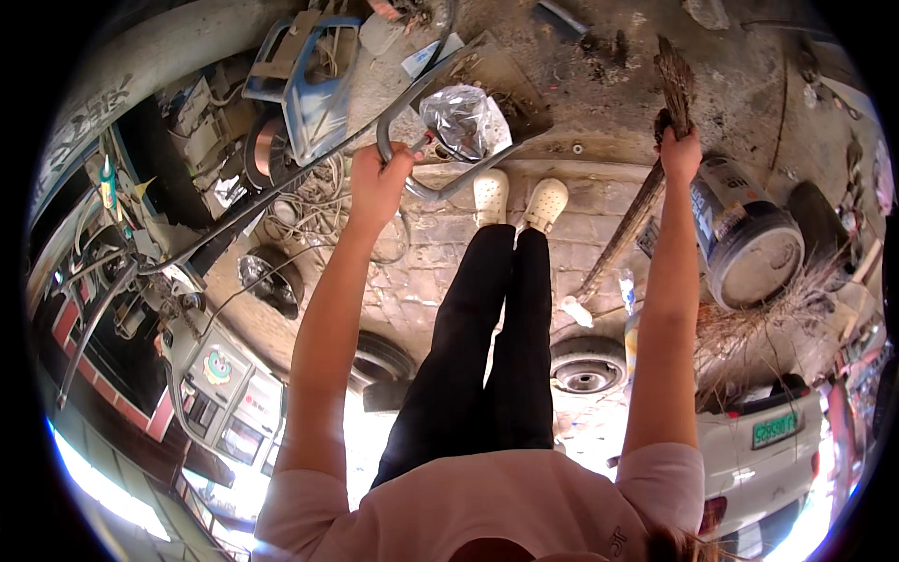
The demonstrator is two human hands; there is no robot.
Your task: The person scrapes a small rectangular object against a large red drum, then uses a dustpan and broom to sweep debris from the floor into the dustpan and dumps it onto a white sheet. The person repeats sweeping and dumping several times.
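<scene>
My left hand [379,183] is closed round the bent grey metal tube handle [440,192] of a dustpan [489,62]. Debris lies in the pan, along with a crumpled clear plastic bag [457,114] and a white piece next to it. On the right, my right hand [681,157] grips a broom [676,82] close to its head. The dark, worn bristles point away from me, and its wooden handle [626,225] slants back toward the lower left. Both arms are stretched forward, with the dustpan just beyond my feet in cream clogs [546,204].
A dirty bucket [757,267] lies at the right by dry twigs [758,323]. To the left are a blue metal frame [328,122], a copper-coloured spool [269,148] and tangled cables [314,201]. A wheel [588,367] sits behind my feet on the brick paving [412,281].
</scene>
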